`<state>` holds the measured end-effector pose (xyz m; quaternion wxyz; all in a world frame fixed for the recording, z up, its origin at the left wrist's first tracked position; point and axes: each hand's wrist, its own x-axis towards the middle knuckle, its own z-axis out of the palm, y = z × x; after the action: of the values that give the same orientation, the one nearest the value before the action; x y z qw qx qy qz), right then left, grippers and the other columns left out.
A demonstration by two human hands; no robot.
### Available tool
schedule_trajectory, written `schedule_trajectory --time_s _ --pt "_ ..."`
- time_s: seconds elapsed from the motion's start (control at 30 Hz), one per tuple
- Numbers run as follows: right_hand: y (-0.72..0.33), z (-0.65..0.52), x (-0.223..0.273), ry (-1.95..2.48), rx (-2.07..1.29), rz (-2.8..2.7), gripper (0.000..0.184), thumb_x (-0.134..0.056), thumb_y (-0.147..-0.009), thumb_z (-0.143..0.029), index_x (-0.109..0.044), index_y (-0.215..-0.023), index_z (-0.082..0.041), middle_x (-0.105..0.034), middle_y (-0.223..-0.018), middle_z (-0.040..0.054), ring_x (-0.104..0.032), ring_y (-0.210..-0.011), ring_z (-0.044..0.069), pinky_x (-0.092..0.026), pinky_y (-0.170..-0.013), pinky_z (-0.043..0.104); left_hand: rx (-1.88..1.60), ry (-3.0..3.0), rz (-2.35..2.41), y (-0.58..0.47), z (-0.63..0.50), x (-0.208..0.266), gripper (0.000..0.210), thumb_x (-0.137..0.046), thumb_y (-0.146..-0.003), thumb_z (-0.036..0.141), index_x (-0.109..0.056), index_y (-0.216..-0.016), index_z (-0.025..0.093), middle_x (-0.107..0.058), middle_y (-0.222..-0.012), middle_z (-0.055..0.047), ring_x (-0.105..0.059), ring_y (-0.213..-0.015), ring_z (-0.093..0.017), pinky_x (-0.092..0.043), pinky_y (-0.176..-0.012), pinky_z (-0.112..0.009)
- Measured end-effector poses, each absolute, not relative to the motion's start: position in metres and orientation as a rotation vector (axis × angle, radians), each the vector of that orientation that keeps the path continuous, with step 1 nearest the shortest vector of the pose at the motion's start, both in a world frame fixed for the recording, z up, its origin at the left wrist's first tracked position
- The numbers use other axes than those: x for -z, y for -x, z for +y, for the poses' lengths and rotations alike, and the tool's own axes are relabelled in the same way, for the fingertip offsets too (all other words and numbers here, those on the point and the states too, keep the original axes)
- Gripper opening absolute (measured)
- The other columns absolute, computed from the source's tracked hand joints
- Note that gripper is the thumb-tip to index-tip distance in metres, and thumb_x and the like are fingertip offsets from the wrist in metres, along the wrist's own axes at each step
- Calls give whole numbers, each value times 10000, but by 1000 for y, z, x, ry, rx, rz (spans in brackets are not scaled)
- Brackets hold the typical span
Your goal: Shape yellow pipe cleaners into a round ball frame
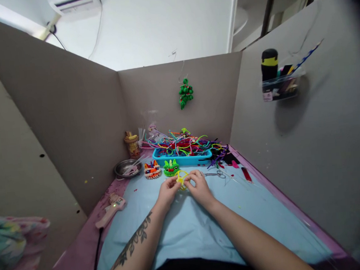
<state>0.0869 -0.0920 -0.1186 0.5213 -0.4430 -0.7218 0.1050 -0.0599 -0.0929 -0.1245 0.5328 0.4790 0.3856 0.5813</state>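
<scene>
Between my two hands, above the blue cloth, is a small yellow piece bent from pipe cleaners [182, 175], with a loop sticking up at its top. My left hand [169, 189] pinches its left side. The fingers of my right hand [197, 184] close on its right side. Just beyond my hands sit a green animal-head figure [171, 168] and an orange and white one [152, 170], both made of fuzzy pipe cleaners. A pair of scissors [219, 174] lies to the right of my right hand.
Behind stands a blue tray [182, 159] heaped with colourful pipe cleaners. At left are a metal bowl [128, 169], a patterned cup [132, 145] and a pink glue gun [111, 212] with its cord. A red object [246, 174] lies right. Grey partitions [155, 95] enclose the table.
</scene>
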Motion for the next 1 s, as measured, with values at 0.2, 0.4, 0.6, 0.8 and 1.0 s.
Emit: schedule_trajectory --time_s 0.2,0.4,0.6,0.8,1.0 --pt "-84 -88 123 1074 -262 -1753 103 -534 -748 -206 -614 -683 -211 -524 -836 52 -465 -875 217 -391 -819 388 -1350 -1172 888 58 -97 120 412 -771 -530 306 -670 -884 120 -691 -844 -87 -608 -723 -170 -445 -701 -271" --pt "-85 -89 121 1031 -294 -1773 148 -492 -778 -188 -633 -739 -205 -525 -854 58 -472 -898 209 -395 -836 380 -1385 -1178 923 59 -96 121 402 -774 -526 281 -656 -871 111 -685 -808 -78 -601 -686 -152 -445 -673 -256" --pt "-86 -95 118 995 -241 -1797 173 -575 -704 -183 -613 -868 -226 -507 -926 53 -463 -953 219 -386 -871 393 -1378 -1123 878 61 -93 121 422 -762 -548 294 -653 -909 106 -685 -868 -93 -611 -735 -162 -441 -699 -255" --pt "-85 -98 115 1002 -190 -1818 110 -581 -726 -230 -605 -833 -226 -508 -909 54 -467 -931 218 -392 -848 386 -1365 -1121 854 62 -93 122 407 -756 -563 293 -653 -912 108 -686 -887 -97 -616 -767 -173 -444 -705 -257" --pt "-83 -97 117 1002 -220 -1762 73 -532 -757 -204 -605 -756 -211 -506 -881 54 -466 -917 207 -386 -852 372 -1358 -1140 854 60 -95 120 411 -760 -555 293 -647 -906 110 -688 -872 -93 -616 -750 -167 -446 -698 -254"
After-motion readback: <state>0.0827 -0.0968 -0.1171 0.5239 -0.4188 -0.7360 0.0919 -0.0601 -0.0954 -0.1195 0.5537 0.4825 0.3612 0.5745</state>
